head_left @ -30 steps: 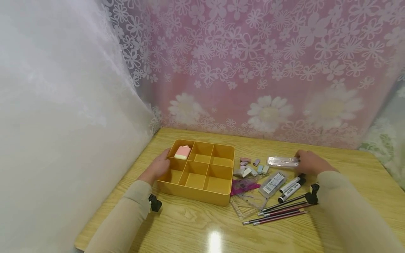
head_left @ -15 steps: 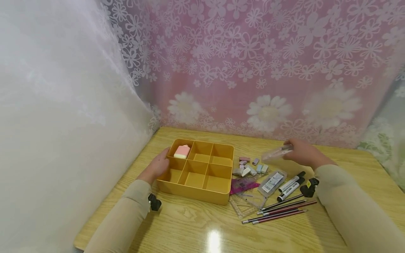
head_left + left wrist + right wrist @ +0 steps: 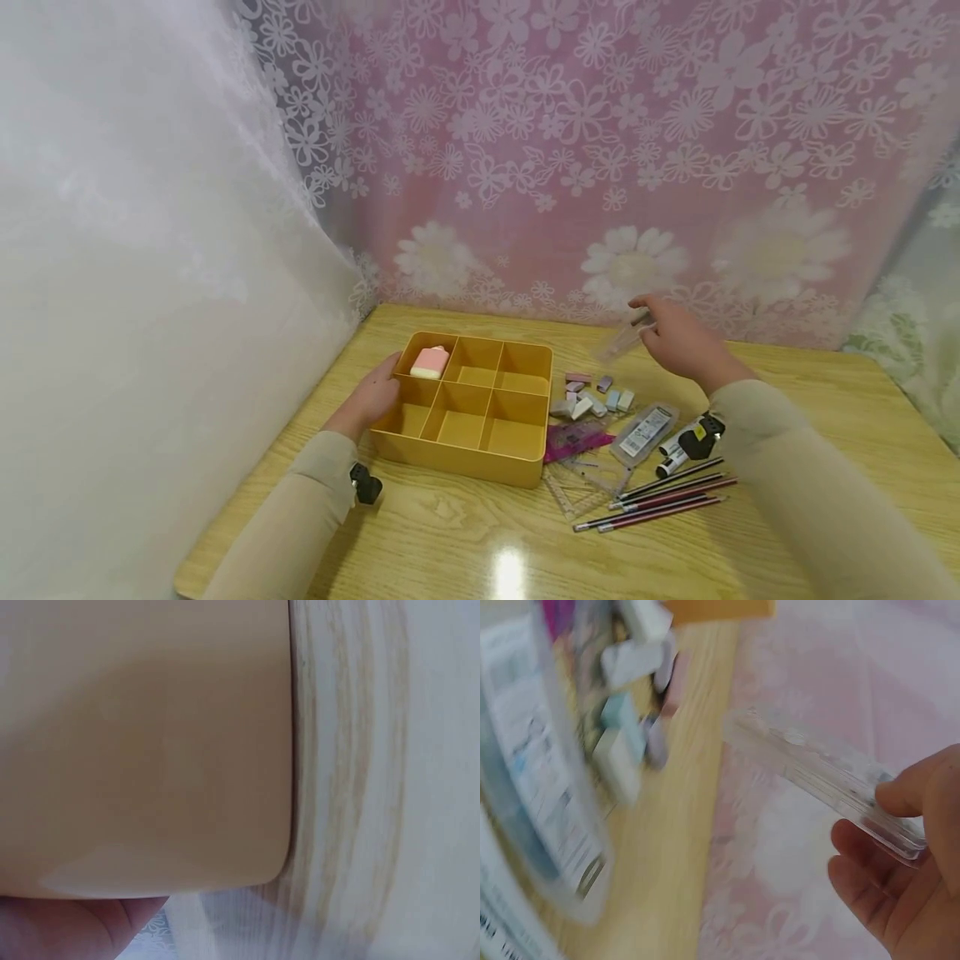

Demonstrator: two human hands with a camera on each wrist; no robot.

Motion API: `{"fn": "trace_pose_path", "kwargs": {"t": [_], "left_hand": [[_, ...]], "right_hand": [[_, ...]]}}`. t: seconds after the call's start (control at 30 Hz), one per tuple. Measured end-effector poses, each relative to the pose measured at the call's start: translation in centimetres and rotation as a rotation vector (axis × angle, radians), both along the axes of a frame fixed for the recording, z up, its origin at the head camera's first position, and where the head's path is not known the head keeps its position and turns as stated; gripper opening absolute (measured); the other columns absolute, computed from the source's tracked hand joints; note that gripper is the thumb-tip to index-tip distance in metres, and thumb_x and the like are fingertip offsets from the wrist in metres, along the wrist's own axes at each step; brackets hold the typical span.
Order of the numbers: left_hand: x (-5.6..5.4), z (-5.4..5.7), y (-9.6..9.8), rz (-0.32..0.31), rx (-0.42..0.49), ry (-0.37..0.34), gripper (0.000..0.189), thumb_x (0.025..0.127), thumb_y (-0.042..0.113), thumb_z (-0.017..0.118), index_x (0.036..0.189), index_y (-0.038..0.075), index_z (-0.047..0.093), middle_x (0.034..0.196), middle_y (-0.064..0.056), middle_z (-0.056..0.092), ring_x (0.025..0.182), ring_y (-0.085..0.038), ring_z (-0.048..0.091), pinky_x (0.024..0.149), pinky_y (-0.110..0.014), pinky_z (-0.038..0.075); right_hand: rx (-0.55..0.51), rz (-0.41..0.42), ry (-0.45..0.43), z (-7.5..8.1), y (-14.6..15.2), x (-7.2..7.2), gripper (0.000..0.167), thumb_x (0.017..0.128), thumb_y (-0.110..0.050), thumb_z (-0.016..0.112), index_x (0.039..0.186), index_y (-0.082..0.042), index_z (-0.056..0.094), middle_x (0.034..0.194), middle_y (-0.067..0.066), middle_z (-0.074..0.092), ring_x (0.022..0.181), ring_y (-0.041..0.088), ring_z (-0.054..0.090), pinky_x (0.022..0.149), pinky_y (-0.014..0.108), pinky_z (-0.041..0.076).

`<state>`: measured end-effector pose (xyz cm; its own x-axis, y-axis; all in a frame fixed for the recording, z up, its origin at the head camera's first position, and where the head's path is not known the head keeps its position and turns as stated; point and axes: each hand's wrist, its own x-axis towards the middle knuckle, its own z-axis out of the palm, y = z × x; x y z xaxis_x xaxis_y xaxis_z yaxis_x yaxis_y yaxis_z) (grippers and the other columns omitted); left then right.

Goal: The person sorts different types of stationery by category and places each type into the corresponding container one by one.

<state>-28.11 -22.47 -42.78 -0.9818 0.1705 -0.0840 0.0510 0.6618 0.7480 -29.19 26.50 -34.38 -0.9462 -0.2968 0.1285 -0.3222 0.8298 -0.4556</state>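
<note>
A yellow box (image 3: 457, 463) with six compartments stands on the wooden table. My left hand (image 3: 372, 398) grips its left side; in the left wrist view, fingers (image 3: 64, 930) show beyond the box wall (image 3: 165, 765). A pink and cream block-shaped item (image 3: 431, 363) sits in the back left compartment. My right hand (image 3: 684, 343) is raised above the back of the table, right of the box. Between thumb and fingers it pinches one end of a slim clear plastic case (image 3: 817, 776), which is tilted, its contents blurred.
Right of the box lie several small erasers (image 3: 581, 407), a purple packet (image 3: 579, 439), clear set squares (image 3: 588, 485), a second clear case (image 3: 647, 433) with a white label, markers (image 3: 672, 462) and several pencils (image 3: 667, 497). A pink floral curtain (image 3: 525, 208) hangs behind the table.
My right hand has lifted the clear case off the table and moved it up and left, tilting it. The left hand stays at the box.
</note>
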Motion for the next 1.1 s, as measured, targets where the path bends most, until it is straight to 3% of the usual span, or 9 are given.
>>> {"fn": "trace_pose_path", "kwargs": {"t": [0.1,0.2,0.27,0.37,0.47,0.53,0.6,0.93,1.1], "left_hand": [[0.0,0.0,0.1,0.002,0.004,0.001,0.059,0.104,0.011,0.026,0.163,0.008,0.017,0.165,-0.016,0.021,0.151,-0.037,0.018,0.12,-0.055,0.014],[0.0,0.1,0.1,0.003,0.01,0.001,0.059,0.104,0.012,0.025,0.163,0.009,0.017,0.165,-0.015,0.023,0.151,-0.036,0.018,0.12,-0.055,0.014],[0.0,0.2,0.2,0.004,0.012,-0.001,0.059,0.105,0.012,0.025,0.163,0.009,0.017,0.165,-0.015,0.023,0.151,-0.036,0.018,0.12,-0.055,0.014],[0.1,0.3,0.2,0.002,0.012,-0.001,0.059,0.105,0.011,0.025,0.163,0.009,0.017,0.165,-0.015,0.023,0.151,-0.036,0.018,0.12,-0.055,0.015],[0.1,0.3,0.2,0.0,0.005,0.001,0.059,0.104,0.011,0.025,0.163,0.009,0.017,0.165,-0.015,0.022,0.151,-0.036,0.018,0.12,-0.055,0.015],[0.2,0.4,0.2,0.001,0.004,0.001,0.059,0.104,0.01,0.025,0.163,0.009,0.017,0.165,-0.015,0.023,0.151,-0.036,0.019,0.12,-0.054,0.015],[0.2,0.4,0.2,-0.002,0.005,0.002,0.059,0.104,0.01,0.025,0.163,0.009,0.018,0.165,-0.016,0.023,0.151,-0.036,0.019,0.12,-0.054,0.015],[0.0,0.1,-0.1,0.001,-0.025,0.001,0.059,0.104,0.011,0.024,0.162,0.006,0.016,0.165,-0.017,0.021,0.151,-0.037,0.018,0.12,-0.054,0.014],[0.0,0.0,-0.1,-0.005,-0.009,-0.004,0.059,0.104,0.01,0.024,0.162,0.006,0.015,0.165,-0.017,0.02,0.151,-0.038,0.017,0.12,-0.055,0.014]], "right_hand": [[-0.022,-0.012,0.031,0.9,-1.4,0.4,0.052,0.106,-0.017,0.045,0.156,-0.01,0.032,0.125,0.023,0.059,0.076,0.031,0.061,0.052,0.041,0.042],[-0.041,-0.018,0.071,1.5,-2.8,0.7,0.054,0.105,-0.019,0.047,0.157,-0.014,0.033,0.102,0.015,0.065,0.052,0.024,0.048,0.045,0.039,0.04],[-0.054,-0.004,0.105,1.9,-3.8,0.9,0.054,0.104,-0.018,0.048,0.156,-0.014,0.035,0.1,0.013,0.065,0.051,0.022,0.047,0.045,0.038,0.041],[-0.069,0.021,0.154,2.5,-5.3,1.4,0.054,0.103,-0.017,0.051,0.155,-0.014,0.037,0.119,0.015,0.063,0.056,0.022,0.05,0.049,0.038,0.043],[-0.071,0.049,0.174,3.1,-6.9,1.7,0.055,0.103,-0.018,0.052,0.155,-0.015,0.036,0.121,0.014,0.062,0.063,0.021,0.053,0.053,0.038,0.044],[-0.074,0.066,0.169,3.2,-8.0,1.8,0.054,0.104,-0.02,0.052,0.155,-0.018,0.035,0.109,0.012,0.065,0.057,0.023,0.05,0.051,0.038,0.044],[-0.077,0.088,0.167,3.2,-9.0,1.8,0.052,0.104,-0.021,0.051,0.154,-0.019,0.037,0.099,0.008,0.066,0.064,0.02,0.055,0.054,0.038,0.045],[-0.11,0.174,0.131,3.5,-14.0,2.3,0.05,0.104,-0.023,0.054,0.152,-0.021,0.042,0.087,0.0,0.06,0.066,0.02,0.054,0.055,0.038,0.045],[-0.125,0.207,0.136,3.3,-16.5,2.1,0.048,0.103,-0.022,0.055,0.15,-0.021,0.045,0.081,-0.001,0.06,0.058,0.02,0.051,0.05,0.036,0.043]]}}
